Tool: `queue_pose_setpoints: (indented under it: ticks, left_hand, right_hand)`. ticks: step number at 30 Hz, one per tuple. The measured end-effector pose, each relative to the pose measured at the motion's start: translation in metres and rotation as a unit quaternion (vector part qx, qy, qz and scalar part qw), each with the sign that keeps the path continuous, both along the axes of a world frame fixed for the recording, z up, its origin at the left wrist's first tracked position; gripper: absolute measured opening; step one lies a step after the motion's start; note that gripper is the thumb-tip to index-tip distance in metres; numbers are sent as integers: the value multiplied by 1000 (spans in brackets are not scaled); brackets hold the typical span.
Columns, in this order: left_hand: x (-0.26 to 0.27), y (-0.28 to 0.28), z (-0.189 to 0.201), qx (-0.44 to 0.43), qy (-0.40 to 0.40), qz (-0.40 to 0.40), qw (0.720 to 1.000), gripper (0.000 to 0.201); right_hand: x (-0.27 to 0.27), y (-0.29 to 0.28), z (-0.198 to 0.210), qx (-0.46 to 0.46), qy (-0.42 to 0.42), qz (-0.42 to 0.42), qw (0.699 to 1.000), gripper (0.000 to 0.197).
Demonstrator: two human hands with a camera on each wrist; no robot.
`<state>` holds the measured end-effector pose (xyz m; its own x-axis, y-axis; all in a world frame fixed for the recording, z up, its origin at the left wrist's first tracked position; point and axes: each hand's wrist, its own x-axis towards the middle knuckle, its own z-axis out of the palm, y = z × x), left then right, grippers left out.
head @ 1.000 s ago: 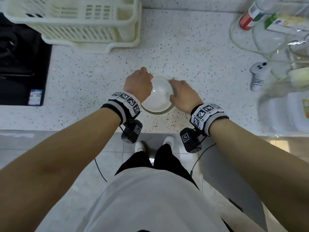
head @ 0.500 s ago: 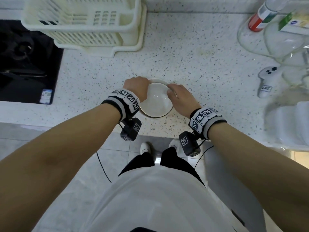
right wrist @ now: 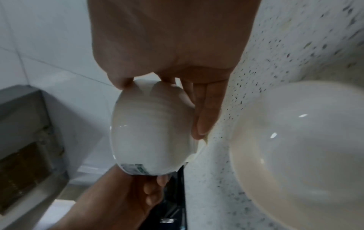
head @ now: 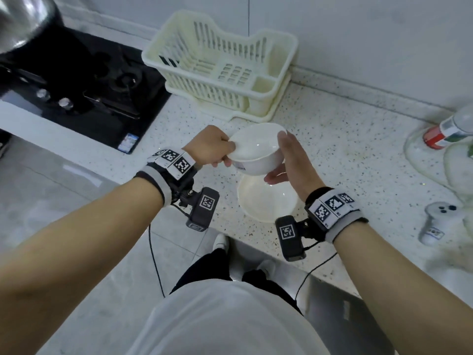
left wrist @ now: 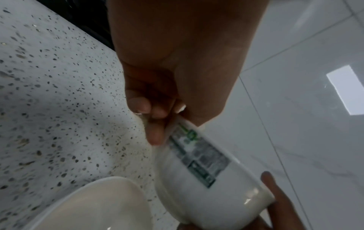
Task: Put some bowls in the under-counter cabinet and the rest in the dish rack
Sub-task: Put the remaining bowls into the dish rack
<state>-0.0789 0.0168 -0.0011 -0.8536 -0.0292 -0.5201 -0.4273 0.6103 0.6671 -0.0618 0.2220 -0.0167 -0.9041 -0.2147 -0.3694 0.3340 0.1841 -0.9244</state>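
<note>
Bowl, white glazed ceramic with printed label (head: 257, 156), is held tilted above the speckled stone countertop (head: 345, 149). Left hand (head: 212, 147) pinches its rim; right hand (head: 291, 160) cups the opposite side, fingers straight. Cream shallow bowl (head: 267, 201) sits directly below; cream plastic dish rack (head: 220, 65) stands behind.

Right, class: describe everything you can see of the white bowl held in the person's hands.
The white bowl is glossy and looks ceramic, deep and round, with a printed label on its outer wall. It is lifted off the speckled counter and tilted. The left hand pinches its rim, thumb inside, while the right hand cups its other side and base with fairly straight fingers. It hangs just above a wider cream bowl resting on the counter.
</note>
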Motion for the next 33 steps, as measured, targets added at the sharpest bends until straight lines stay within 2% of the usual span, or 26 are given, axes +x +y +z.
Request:
queue_pose_setpoints:
  ticks: [3, 6, 10, 12, 17, 19, 22, 24, 26, 29, 31, 33]
  left_hand:
    - [-10, -6, 10, 79, 6, 96, 992, 26]
    - [-24, -7, 19, 99, -9, 99, 990, 31]
    - [-43, -13, 28, 129, -15, 90, 987, 45]
    - [-50, -14, 29, 156, -27, 75, 985, 47]
    - [-62, -3, 31, 233, -59, 39, 970, 40]
    - [-77, -3, 33, 230, -23, 56, 971, 42]
    - [-114, -18, 42, 226, 17, 122, 966, 39]
    - [-144, -32, 51, 230, 26, 138, 963, 31]
    - [-177, -44, 56, 224, 43, 148, 962, 36]
    - [-228, -56, 45, 172, 65, 157, 970, 47]
    - [-257, -61, 28, 124, 50, 155, 979, 44]
    - [-279, -65, 5, 78, 13, 146, 986, 34]
  right_hand:
    - [-19, -13, 12, -33, -92, -56, 994, 48]
    - [-32, -22, 22, -45, -146, -105, 983, 48]
    - [-47, -29, 37, -76, -162, -161, 971, 45]
    - [-52, -33, 41, -92, -149, -179, 968, 44]
    - [-63, -51, 42, -84, -55, -194, 976, 42]
    - [-69, -56, 43, -88, -21, -183, 979, 40]
    - [-85, -55, 48, -86, 29, -155, 984, 36]
    - [-104, -53, 47, -14, 78, -135, 988, 33]
    - [-130, -53, 39, 122, 118, -110, 979, 36]
    - [-166, -59, 18, 282, 106, -71, 951, 49]
    - [-184, -65, 6, 314, 68, -55, 945, 58]
    - [-196, -71, -7, 322, 53, -45, 944, 57]
